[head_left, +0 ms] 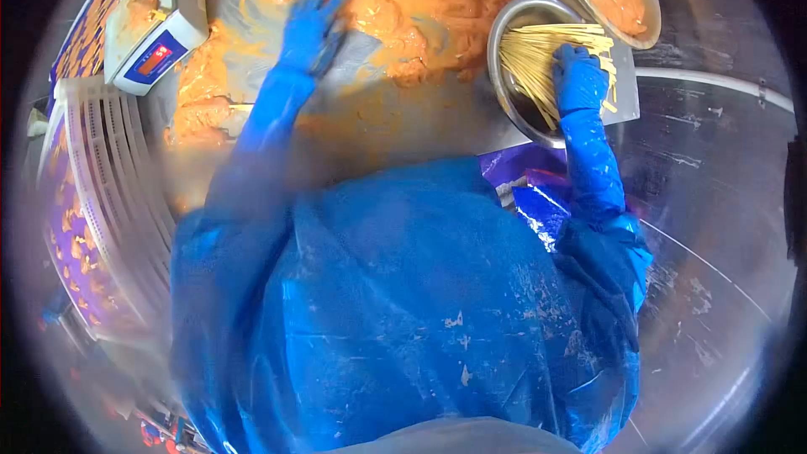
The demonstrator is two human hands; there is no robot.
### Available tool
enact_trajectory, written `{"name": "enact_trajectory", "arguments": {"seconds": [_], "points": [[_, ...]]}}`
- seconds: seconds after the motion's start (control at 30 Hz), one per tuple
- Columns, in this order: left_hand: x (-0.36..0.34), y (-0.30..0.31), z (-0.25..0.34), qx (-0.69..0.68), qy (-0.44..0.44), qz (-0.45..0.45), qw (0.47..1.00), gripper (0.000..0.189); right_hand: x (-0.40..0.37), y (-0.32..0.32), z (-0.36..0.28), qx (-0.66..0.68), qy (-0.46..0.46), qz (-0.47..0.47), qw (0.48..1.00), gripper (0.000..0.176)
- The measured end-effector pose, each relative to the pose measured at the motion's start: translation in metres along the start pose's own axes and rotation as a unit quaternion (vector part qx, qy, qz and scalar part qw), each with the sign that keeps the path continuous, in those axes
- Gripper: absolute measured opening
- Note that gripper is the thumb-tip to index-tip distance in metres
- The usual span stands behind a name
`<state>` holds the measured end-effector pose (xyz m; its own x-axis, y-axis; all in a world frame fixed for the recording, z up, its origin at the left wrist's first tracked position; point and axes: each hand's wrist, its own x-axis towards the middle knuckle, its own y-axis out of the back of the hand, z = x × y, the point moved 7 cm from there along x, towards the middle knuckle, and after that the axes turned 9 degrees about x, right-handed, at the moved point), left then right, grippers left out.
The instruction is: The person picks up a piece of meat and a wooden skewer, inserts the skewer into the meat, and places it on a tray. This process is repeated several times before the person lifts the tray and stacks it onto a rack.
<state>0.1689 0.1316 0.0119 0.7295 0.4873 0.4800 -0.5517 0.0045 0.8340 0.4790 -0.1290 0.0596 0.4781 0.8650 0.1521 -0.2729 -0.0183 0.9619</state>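
Note:
My left hand (pixel 315 31), in a blue glove, has its fingers stretched out and holds nothing I can see. It is right at the edge of a large spread of orange-coated raw meat (pixel 412 0) on the metal table. My right hand (pixel 580 80), also gloved in blue, reaches into a round steel bowl (pixel 495 67), its fingers curled over a bundle of thin wooden skewers (pixel 530 55). Below my left forearm lies a skewered piece of meat (pixel 202 113), its stick pointing right.
On the left a digital scale (pixel 158 60) bears another skewered piece. White plastic crates (pixel 92 160) with meat on purple bases stand beside it. Beyond the bowl, a second steel bowl (pixel 651 0) contains orange meat. Shiny blue-purple packaging (pixel 538 206) sits by my right forearm.

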Motion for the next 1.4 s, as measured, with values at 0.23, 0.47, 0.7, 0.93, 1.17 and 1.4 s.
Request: {"name": "enact_trajectory", "arguments": {"seconds": [0.23,0.47,0.7,0.93,1.17,1.4], "points": [[-0.043,-0.021,0.027,0.051,-0.015,-0.013,0.999,0.042,0.011,-0.015,0.005,0.008,0.061,-0.038,0.997,0.019],[-0.124,0.038,0.043,-0.048,0.11,-0.055,0.991,0.049,0.026,-0.024,0.0,-0.071,0.159,-0.063,0.983,0.023],[-0.16,0.047,0.033,-0.208,0.16,-0.02,0.965,0.038,0.038,-0.05,0.039,0.099,0.144,-0.135,0.975,0.03],[-0.135,0.038,0.035,-0.115,0.055,-0.072,0.989,0.037,0.048,-0.024,0.075,0.227,0.133,0.054,0.963,0.021],[-0.08,0.032,0.045,0.048,-0.062,-0.012,0.997,0.039,0.031,0.025,0.034,0.397,0.045,0.062,0.915,0.016],[-0.05,-0.002,0.031,0.13,-0.065,-0.19,0.971,0.035,-0.016,0.002,-0.097,0.578,-0.02,-0.116,0.807,0.025]]}}
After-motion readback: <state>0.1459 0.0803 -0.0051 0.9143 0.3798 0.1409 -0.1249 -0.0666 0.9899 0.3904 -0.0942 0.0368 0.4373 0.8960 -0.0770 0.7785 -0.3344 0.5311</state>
